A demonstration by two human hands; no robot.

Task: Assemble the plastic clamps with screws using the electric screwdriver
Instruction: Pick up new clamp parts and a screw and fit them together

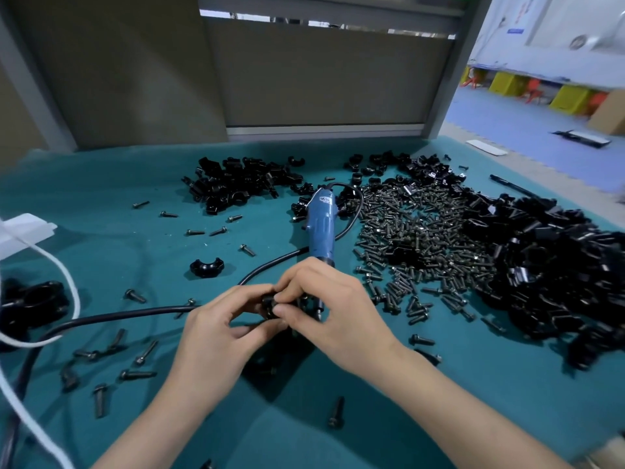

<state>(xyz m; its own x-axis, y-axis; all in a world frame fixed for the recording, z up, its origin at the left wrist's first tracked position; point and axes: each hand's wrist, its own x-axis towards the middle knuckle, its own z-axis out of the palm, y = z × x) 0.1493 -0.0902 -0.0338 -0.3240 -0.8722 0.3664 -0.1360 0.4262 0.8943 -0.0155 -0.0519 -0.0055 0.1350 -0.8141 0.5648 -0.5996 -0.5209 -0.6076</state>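
Note:
Both hands meet over the teal mat, holding one small black plastic clamp (269, 308) between them. My left hand (220, 336) grips the clamp from the left and below. My right hand (324, 309) pinches it from the right with thumb and fingers; whether a screw sits in those fingers is hidden. The blue electric screwdriver (321, 228) lies on the mat just behind my right hand, its bit end hidden by the knuckles. A single clamp half (207, 267) lies to the left of it.
A large heap of screws (416, 242) lies right of the screwdriver, with black clamp piles at the far right (541, 275) and at the back (236, 184). Loose screws (135, 374) dot the mat. A black cable (118, 316) and a white cord (67, 286) cross the left side.

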